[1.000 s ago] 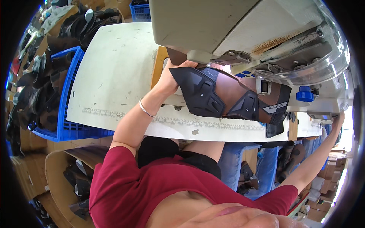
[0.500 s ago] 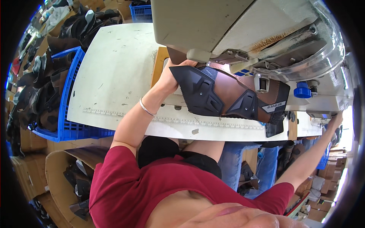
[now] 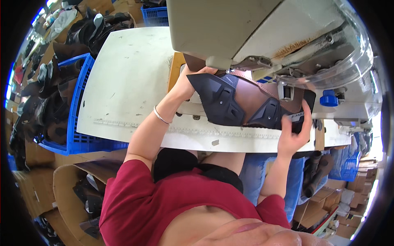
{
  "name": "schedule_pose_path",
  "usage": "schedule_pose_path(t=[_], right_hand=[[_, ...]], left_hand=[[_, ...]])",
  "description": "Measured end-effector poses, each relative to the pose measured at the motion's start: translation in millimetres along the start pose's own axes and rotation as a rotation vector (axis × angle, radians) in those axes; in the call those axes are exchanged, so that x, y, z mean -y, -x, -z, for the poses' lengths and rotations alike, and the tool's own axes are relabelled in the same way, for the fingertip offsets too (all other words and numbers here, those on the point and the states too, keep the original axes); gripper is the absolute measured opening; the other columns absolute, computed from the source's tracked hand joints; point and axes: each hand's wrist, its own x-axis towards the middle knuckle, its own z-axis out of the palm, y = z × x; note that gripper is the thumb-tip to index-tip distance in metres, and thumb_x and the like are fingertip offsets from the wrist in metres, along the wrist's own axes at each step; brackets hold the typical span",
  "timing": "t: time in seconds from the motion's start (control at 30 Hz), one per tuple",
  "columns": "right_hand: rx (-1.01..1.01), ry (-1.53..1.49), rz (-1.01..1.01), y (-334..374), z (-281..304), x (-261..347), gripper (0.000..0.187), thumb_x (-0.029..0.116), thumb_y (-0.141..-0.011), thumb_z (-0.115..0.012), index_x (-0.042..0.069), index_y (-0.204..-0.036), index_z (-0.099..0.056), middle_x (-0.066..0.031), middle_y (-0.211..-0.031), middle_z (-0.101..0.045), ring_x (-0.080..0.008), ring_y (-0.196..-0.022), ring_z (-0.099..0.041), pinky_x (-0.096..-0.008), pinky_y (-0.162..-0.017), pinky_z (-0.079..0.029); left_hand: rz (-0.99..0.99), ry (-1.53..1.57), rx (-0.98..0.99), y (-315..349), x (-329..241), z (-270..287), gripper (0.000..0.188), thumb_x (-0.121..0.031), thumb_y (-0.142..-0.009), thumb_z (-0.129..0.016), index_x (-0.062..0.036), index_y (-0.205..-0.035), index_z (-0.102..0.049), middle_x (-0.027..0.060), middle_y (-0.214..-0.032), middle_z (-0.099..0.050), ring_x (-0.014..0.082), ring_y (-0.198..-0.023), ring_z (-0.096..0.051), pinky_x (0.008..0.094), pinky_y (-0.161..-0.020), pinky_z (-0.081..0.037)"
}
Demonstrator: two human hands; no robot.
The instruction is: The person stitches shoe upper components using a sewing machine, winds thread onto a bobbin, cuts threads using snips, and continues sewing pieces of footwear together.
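The black-and-brown panel (image 3: 252, 98) is lying beneath the pale machine (image 3: 217, 30), near the surface's (image 3: 123, 82) near edge. The right hand (image 3: 292, 141) is spanning its right end and the left hand (image 3: 184, 87) is touching its left (fingers partly hidden; I cannot tell whether either is grasping). Good handling is depending on even support without tugging.

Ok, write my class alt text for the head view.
A person's left hand and right hand hold opposite ends of a brown and black boot upper under an industrial sewing machine, over a white table; a blue crate stands left.
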Motion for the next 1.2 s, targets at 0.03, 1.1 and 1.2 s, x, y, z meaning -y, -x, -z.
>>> schedule_pose_path(t=[0.03,1.1,1.2], right_hand=[[-0.001,0.000,-0.006,2,-2,-2,0.033,0.009,-0.082,-0.064,-0.004,-0.112,-0.057,-0.0123,-0.105,-0.063,-0.0238,-0.095,-0.060,-0.0321,-0.088,-0.045],[-0.114,-0.219,0.001,2,-40,-64,0.055,0.014,-0.082,-0.063,-0.005,-0.128,-0.042,-0.0149,-0.125,-0.050,-0.0244,-0.116,-0.047,-0.0351,-0.101,-0.032],[-0.053,-0.372,-0.306,-32,-76,-87,0.032,0.009,-0.089,-0.051,-0.003,-0.118,-0.044,-0.0186,-0.121,-0.049,-0.0258,-0.111,-0.049,-0.0367,-0.099,-0.037]], left_hand=[[0.000,-0.019,-0.007,-3,-1,1,0.019,-0.013,-0.087,-0.064,-0.0006,-0.101,-0.061,0.0024,-0.086,-0.063,0.0096,-0.073,-0.060,0.0238,-0.061,-0.051],[-0.018,-0.074,-0.037,14,-10,-5,0.028,-0.020,-0.085,-0.066,0.0011,-0.103,-0.059,0.0036,-0.092,-0.061,0.0123,-0.080,-0.059,0.0248,-0.070,-0.049],[0.014,-0.145,-0.078,47,-20,-10,0.021,-0.015,-0.084,-0.064,0.0014,-0.097,-0.061,0.0054,-0.091,-0.062,0.0154,-0.084,-0.059,0.0277,-0.070,-0.048]])
